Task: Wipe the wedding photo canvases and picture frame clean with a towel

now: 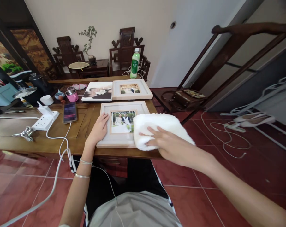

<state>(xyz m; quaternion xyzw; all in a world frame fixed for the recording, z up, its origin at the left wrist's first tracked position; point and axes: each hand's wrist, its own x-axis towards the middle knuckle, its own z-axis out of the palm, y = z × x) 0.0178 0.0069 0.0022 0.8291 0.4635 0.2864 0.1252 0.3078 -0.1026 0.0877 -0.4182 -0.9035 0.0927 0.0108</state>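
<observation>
A light wooden photo frame (pixel 122 145) lies flat on the table, showing a picture of two people on a lawn. My left hand (pixel 99 128) grips its left edge, fingers laid over the rim. A fluffy white cloth (pixel 171 123) covers the frame's right side and reaches past the table's right edge. Pressed onto this cloth is my right hand (pixel 158 138), its fingers sunk into the pile and holding it against the frame. The cloth hides the frame's right border.
Behind lie a second photo frame (pixel 144 90) and a picture panel (pixel 98 91). A green bottle (pixel 134 64) stands at the back edge. To the left are a phone (pixel 70 113), a power strip (pixel 45 120), a pink cup (pixel 72 95) and cables. A dark wooden chair (pixel 197 66) stands right.
</observation>
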